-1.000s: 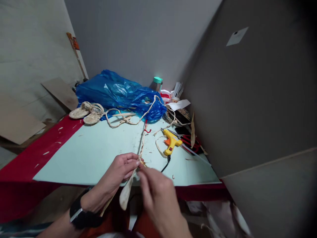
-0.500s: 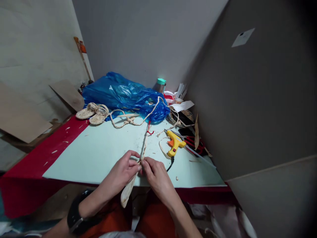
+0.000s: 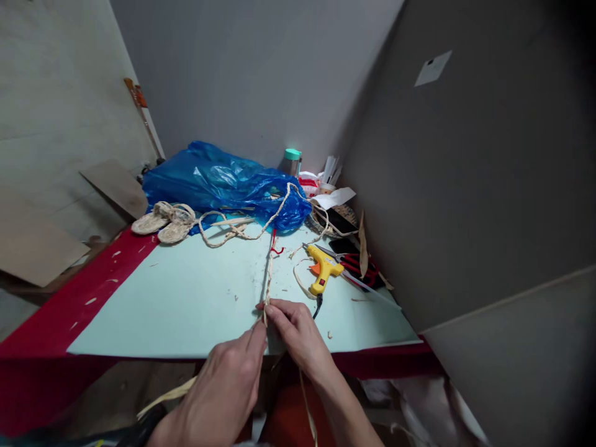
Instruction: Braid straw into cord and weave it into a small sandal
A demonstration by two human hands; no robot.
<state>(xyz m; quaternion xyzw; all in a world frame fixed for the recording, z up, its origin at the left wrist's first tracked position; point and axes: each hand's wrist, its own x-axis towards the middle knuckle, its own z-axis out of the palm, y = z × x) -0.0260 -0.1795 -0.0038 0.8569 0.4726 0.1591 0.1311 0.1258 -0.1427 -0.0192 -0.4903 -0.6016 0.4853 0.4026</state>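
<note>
A thin braided cord [image 3: 269, 273] of pale dried fibre runs from a red tie [image 3: 277, 249] on the table toward me. My right hand [image 3: 291, 323] pinches the braid's near end between thumb and fingers. Just below it, my left hand [image 3: 233, 366] is closed round the loose strands, fingers mostly hidden behind the back of the hand. One pale strip [image 3: 172, 395] sticks out to the left of that hand. Another thin strand [image 3: 307, 406] hangs down below my right wrist.
A yellow glue gun [image 3: 323, 270] lies right of the braid, beside red-handled scissors [image 3: 367, 272]. Behind are a blue plastic bag [image 3: 214, 177], a pair of woven sandals [image 3: 174, 231], a longer braided rope [image 3: 279, 214] and a green-lidded bottle [image 3: 292, 162]. A grey partition stands at right.
My left hand has pulled down and toward me, closing round the strands. The wide strip that hung below my hands now shows at the left. The whole view has shifted slightly.
</note>
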